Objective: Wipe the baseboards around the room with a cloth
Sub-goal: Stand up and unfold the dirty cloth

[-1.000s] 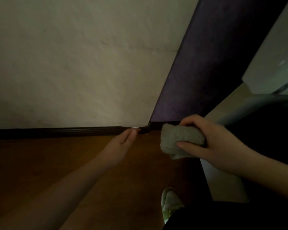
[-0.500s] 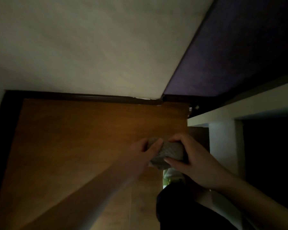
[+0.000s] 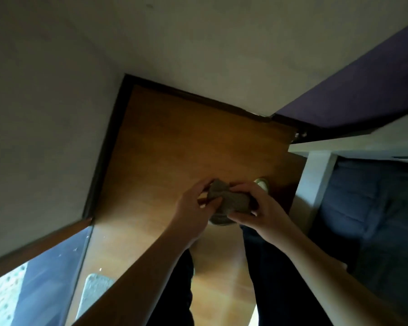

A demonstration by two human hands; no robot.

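Both hands hold the grey cloth (image 3: 229, 200) in mid-air above the wooden floor (image 3: 174, 149), well apart from the dark baseboard (image 3: 193, 96) that runs along the foot of the pale wall (image 3: 198, 43). The left hand (image 3: 193, 208) pinches the cloth's near corner between thumb and fingers; the right hand (image 3: 254, 210) grips the bunched bulk of it, fingers curled round. It looks like a refold or a turn to a fresh face before the next stretch of wiping — a judgement, not something shown.

A second run of baseboard (image 3: 104, 147) goes down the left wall to the corner by a glass pane (image 3: 45, 274). To the right a white shelf unit (image 3: 316, 180) stands close to the purple wall (image 3: 363, 85), and the baseboard passes behind it.

What could go wrong from here: the cloth is loosely wadded, so a fold may slip free and the pad would then wipe unevenly, or drop to the floor. The corner joint and the strip behind the shelf unit are easy to skip — reach is cramped there and the light is dim.
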